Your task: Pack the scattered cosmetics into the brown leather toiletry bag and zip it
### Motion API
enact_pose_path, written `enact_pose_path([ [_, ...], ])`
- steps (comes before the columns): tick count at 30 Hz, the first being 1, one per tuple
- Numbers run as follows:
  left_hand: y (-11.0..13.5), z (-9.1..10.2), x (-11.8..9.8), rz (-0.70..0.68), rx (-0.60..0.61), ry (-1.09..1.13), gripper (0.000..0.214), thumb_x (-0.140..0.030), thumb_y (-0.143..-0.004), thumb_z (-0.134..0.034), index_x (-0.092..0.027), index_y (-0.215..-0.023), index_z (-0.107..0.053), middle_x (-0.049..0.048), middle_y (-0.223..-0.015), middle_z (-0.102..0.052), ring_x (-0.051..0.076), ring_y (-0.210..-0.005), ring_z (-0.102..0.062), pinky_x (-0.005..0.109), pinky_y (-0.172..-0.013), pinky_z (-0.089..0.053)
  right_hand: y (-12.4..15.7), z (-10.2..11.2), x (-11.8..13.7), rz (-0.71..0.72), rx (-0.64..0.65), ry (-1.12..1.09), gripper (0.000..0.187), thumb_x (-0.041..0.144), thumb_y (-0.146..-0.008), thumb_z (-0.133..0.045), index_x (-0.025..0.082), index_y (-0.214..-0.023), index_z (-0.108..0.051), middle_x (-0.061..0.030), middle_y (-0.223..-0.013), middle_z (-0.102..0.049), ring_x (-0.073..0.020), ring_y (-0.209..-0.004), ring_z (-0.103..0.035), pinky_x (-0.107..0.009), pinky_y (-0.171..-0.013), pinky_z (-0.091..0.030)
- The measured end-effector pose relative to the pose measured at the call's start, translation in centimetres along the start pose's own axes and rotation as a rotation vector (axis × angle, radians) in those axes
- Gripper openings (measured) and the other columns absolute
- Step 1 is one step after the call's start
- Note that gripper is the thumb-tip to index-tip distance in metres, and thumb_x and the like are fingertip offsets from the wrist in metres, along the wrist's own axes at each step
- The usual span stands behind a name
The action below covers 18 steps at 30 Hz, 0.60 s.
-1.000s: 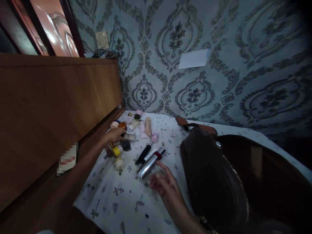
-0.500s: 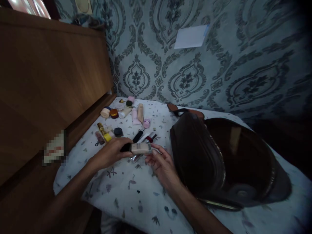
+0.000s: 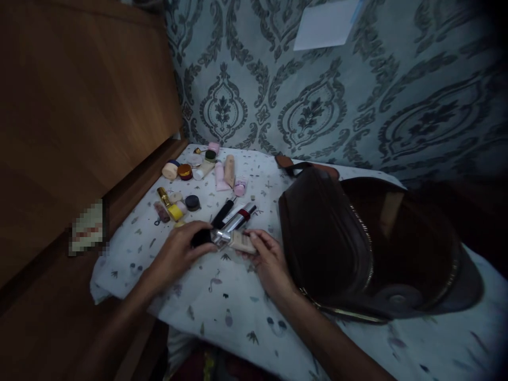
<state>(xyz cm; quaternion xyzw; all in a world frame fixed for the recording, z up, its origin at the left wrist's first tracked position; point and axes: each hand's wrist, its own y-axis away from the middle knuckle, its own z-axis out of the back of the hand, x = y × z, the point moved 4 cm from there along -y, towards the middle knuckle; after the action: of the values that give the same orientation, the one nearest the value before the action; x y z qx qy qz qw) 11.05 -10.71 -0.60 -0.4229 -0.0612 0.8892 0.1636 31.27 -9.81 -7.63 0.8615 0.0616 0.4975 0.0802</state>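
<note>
My left hand [image 3: 186, 244] is closed around the black cap [image 3: 201, 238] of a small beige foundation bottle [image 3: 243, 242]. My right hand [image 3: 270, 260] pinches the bottle's body between thumb and fingers. A shiny, clear-looking part shows between cap and body; I cannot tell whether the two are joined. Just beyond my hands, a silver tube with a dark red band [image 3: 241, 216] and a slim black tube [image 3: 223, 212] lie on the patterned cloth [image 3: 222, 317]. A dark round jar [image 3: 192, 202] sits past my left hand.
An open dark brown bag [image 3: 321, 238] stands on the right. Farther back lie a beige tube [image 3: 229, 170], a pink tube [image 3: 220, 176], an amber jar [image 3: 184, 171] and other cosmetics. A gold tube [image 3: 163, 196] is at left. Wooden furniture [image 3: 87, 106] borders the left side.
The bottle's body has shifted slightly right and tilted, and a shiny part now shows between it and the cap. My right fingers have closed on the body. The view has tipped down.
</note>
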Motion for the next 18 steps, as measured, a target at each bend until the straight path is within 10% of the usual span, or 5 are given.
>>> enact_pose_path([
  [18,0.4,-1.9,1.8,0.320,0.060,0.824,0.037,-0.027,-0.070,-0.084,-0.021,-0.105,-0.071,0.0056,-0.110,-0.072,0.021,-0.106,-0.064,0.030,-0.092,-0.048,0.5,-0.3,1.1,-0.026,0.069,-0.095,0.035,0.046,-0.065,-0.088,0.021,-0.085,-0.073,-0.0013,-0.080,-0.074,-0.0137,-0.064,-0.066,-0.023,-0.059,-0.050],
])
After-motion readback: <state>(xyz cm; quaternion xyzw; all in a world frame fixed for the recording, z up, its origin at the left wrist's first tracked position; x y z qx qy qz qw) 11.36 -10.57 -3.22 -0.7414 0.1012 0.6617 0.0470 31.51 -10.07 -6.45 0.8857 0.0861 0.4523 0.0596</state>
